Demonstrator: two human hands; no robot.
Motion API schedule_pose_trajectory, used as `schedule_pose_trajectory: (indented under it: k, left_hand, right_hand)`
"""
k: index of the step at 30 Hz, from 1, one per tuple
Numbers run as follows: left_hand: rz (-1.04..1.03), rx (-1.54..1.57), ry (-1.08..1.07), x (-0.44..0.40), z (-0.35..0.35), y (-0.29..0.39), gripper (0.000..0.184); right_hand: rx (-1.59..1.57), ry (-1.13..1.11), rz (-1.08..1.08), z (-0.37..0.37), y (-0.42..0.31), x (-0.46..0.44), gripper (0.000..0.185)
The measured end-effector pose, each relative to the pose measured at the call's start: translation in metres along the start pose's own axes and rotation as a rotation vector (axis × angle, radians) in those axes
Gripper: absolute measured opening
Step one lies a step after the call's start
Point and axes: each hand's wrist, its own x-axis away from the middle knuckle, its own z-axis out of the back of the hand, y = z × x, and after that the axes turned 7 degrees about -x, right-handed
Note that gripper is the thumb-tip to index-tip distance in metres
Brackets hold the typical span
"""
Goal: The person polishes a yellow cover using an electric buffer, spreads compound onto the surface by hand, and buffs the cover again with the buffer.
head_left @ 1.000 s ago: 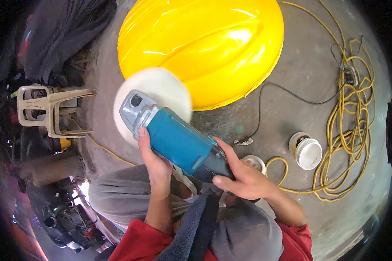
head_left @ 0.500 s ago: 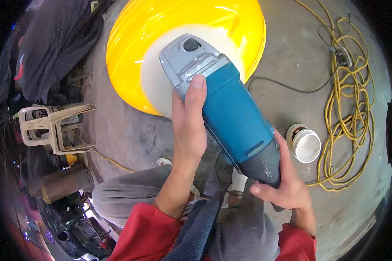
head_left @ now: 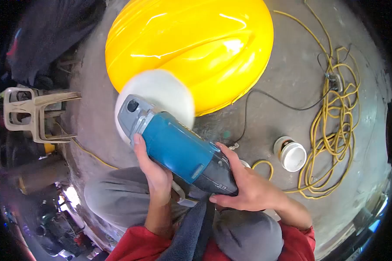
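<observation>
Both my hands hold a blue and black polisher (head_left: 174, 145) with a grey gear head. My left hand (head_left: 154, 172) grips it near the head, thumb at the grey-blue joint. Around the black rear handle my right hand (head_left: 252, 187) is closed. A round white polishing pad (head_left: 172, 93), blurred at its edge, shows beyond the tool's head. It overlaps the lower left edge of a glossy yellow rounded piece (head_left: 191, 48) with wavy folds. Whether pad and piece touch, I cannot tell. The fingers under the tool are hidden.
A yellow extension cord (head_left: 331, 152) lies tangled on the concrete floor at right, with a black cable (head_left: 287, 100) running from it. A white tub (head_left: 293, 156) stands nearby. At left lies a beige plastic chair (head_left: 24, 108), with dark clutter below it.
The polisher has swung down and left in my hands, nearer my lap and tilted flatter. Its pad has moved from the yellow piece's middle to its lower left edge.
</observation>
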Motion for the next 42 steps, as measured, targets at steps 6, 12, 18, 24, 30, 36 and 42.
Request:
schedule_pose_trajectory:
  k: [6, 12, 18, 24, 30, 36, 42]
  left_hand:
    - [0.15, 0.012, -0.174, 0.012, -0.028, -0.032, 0.047]
    - [0.164, 0.059, -0.276, 0.021, -0.128, 0.019, 0.063]
    - [0.163, 0.136, -0.185, 0.012, -0.113, 0.027, 0.065]
    - [0.239, 0.11, 0.168, -0.004, -0.043, 0.044, 0.057]
    - [0.138, 0.292, 0.248, 0.023, -0.007, 0.148, 0.066]
    - [0.078, 0.564, -0.123, 0.071, 0.023, 0.192, 0.072]
    - [0.278, 0.282, 0.058, 0.068, -0.01, 0.089, 0.061]
  right_hand:
    - [0.187, 0.092, -0.17, 0.041, -0.059, 0.036, 0.108]
    - [-0.115, 0.488, -0.393, 0.074, -0.078, 0.093, 0.112]
    - [0.031, 0.294, -0.423, 0.084, -0.091, 0.07, 0.111]
    - [0.22, -0.092, -0.314, 0.066, -0.128, -0.02, 0.107]
    - [0.31, -0.186, -0.321, 0.02, -0.221, -0.021, 0.106]
    - [0.234, -0.016, -0.247, -0.028, -0.189, 0.054, 0.105]
    - [0.228, 0.205, -0.274, -0.026, -0.071, 0.071, 0.1]
